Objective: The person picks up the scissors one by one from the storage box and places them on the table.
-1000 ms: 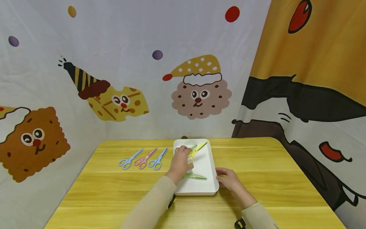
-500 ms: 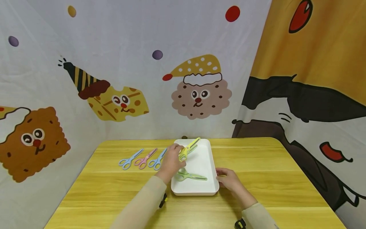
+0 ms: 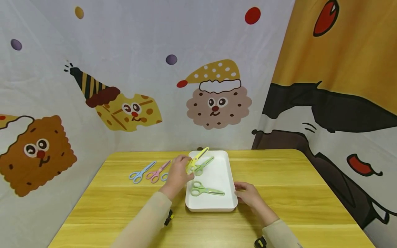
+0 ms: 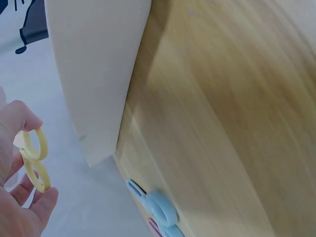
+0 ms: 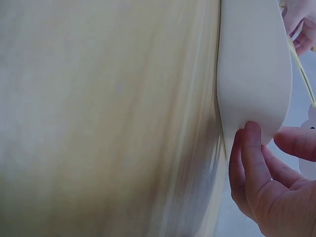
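Note:
My left hand (image 3: 177, 173) pinches yellow scissors (image 3: 201, 155) by their handles, blades pointing up and away, over the left rim of the white tray (image 3: 217, 203). The left wrist view shows thumb and fingers at the yellow handle loops (image 4: 42, 145). Two green scissors lie in the tray: one slanted at the far end (image 3: 207, 163), one sideways nearer me (image 3: 211, 191). My right hand (image 3: 248, 193) holds the tray's right side. In the right wrist view its fingers press the outer wall (image 5: 254, 64) and its thumb is at the rim.
Left of the tray, blue scissors (image 3: 142, 173) and pink scissors (image 3: 159, 172) lie in a row on the wooden table (image 3: 279, 172). A second blue pair (image 3: 164, 177) is mostly hidden behind my left hand. A printed cloth (image 3: 173, 110) hangs behind the table.
My left hand has carried the yellow scissors leftward from the tray's far end to its left rim, uncovering both green scissors and covering a blue pair. My right hand has stayed put.

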`<state>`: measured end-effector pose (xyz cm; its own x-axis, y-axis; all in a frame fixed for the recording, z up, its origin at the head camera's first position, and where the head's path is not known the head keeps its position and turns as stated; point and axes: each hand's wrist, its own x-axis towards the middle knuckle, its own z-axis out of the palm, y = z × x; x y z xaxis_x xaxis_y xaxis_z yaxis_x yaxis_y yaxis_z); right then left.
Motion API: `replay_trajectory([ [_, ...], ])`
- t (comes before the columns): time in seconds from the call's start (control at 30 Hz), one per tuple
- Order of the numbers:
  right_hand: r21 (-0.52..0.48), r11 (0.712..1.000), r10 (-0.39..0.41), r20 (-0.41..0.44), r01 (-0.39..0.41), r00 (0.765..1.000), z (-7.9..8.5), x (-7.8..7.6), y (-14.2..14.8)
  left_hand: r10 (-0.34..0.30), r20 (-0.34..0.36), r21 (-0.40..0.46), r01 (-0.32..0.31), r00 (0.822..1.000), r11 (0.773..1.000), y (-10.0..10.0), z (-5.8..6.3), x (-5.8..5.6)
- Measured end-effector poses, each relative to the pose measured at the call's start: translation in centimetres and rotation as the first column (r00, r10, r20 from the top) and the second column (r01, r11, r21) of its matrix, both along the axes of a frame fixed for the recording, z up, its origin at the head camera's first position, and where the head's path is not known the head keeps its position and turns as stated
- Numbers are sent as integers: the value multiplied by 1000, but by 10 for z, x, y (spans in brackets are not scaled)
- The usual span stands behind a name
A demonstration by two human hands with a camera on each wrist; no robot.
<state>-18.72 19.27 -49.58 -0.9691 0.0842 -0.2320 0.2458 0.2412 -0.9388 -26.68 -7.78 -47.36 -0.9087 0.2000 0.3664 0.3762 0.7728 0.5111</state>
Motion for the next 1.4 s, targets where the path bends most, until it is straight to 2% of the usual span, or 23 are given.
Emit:
replay_trajectory([
  [0.13,9,1000,5,-6,-5,1000,-1,-1,0,15,26,26,-15,1000,1000,-10,0,1],
  [0.47,12,1000,5,-1,-5,1000,-1,-3,0,60,4,23,-60,998,998,-25,-3,5],
  [0.63,22,1000,8,2,-8,1000,-2,-3,0,80,25,29,-81,996,996,-33,-2,8],
  [0.93,25,1000,14,-5,-14,1000,0,-1,0,68,40,40,-70,997,997,-49,-9,16],
  [1.13,31,999,12,7,-13,1000,0,-1,0,82,61,51,-86,995,995,-59,-13,22],
  [1.4,29,1000,3,8,-3,1000,0,0,-1,106,47,6,-107,993,994,-71,-16,30],
])
